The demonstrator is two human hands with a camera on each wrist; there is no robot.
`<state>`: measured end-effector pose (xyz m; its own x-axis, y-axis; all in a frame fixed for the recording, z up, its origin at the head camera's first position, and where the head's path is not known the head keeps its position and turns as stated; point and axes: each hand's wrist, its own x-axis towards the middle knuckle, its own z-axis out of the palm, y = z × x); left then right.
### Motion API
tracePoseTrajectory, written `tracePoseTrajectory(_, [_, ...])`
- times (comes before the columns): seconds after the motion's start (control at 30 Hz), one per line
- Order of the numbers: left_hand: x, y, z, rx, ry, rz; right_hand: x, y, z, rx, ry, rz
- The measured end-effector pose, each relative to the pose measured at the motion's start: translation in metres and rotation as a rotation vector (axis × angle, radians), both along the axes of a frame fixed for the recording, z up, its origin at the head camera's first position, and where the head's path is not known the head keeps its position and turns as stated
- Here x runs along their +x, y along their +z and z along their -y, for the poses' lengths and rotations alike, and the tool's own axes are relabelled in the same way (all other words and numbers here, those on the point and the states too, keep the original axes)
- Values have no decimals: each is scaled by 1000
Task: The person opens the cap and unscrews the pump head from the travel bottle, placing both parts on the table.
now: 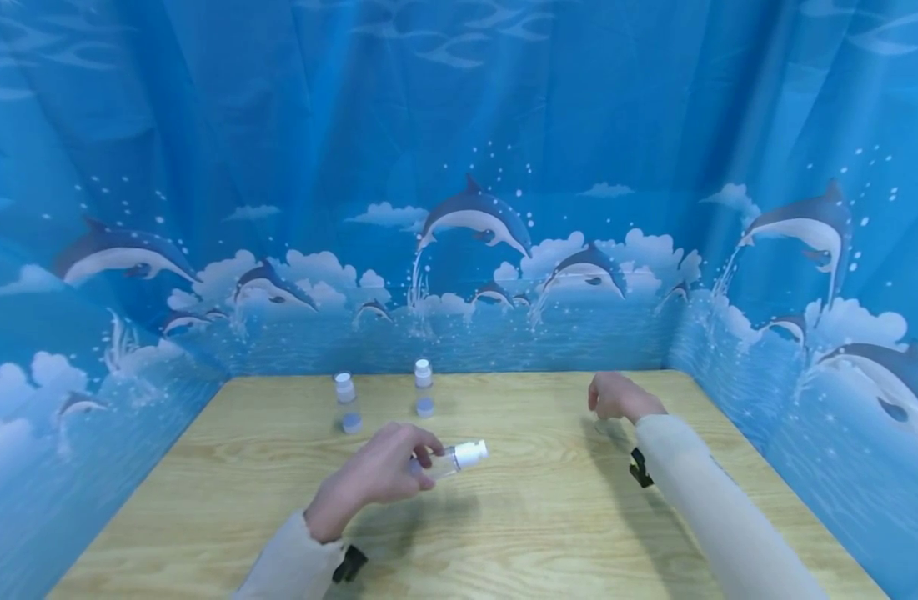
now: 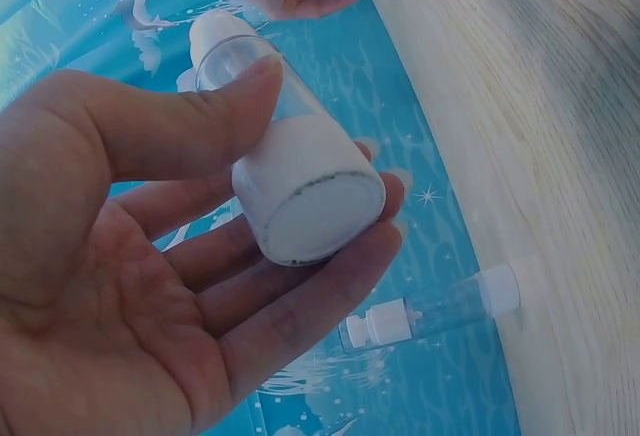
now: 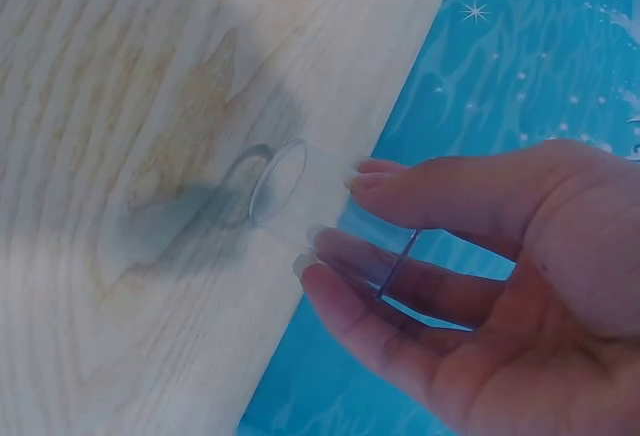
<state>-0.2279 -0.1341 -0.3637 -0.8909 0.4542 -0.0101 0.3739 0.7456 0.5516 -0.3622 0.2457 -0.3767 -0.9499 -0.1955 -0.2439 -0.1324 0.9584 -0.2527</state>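
Curtained-off booth, kind of building beyond it hidden, blue dolphin-and-sea-print curtain (image 1: 353, 125) hanging beyond the left hand (image 1: 383, 465) and the right hand (image 1: 619, 398), folding round to the outer side of each, pale wood-grain table (image 1: 534, 533) beneath both.

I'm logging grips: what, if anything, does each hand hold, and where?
The left hand holds a pump bottle around its body, toward the base; the right hand grips a clear cap by its sides.

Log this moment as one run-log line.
left hand: holds tilted pump bottle | right hand: holds clear cylindrical piece | table: two upright bottles
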Motion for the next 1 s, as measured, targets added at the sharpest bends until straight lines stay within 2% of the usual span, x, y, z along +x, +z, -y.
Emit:
tracePoseTrajectory(0.73, [1, -1, 1, -3, -11, -21, 3, -6, 1, 12, -33, 27])
tracePoseTrajectory(1.0, [1, -1, 1, 12, -18, -19, 7, -5, 4, -21, -10, 24])
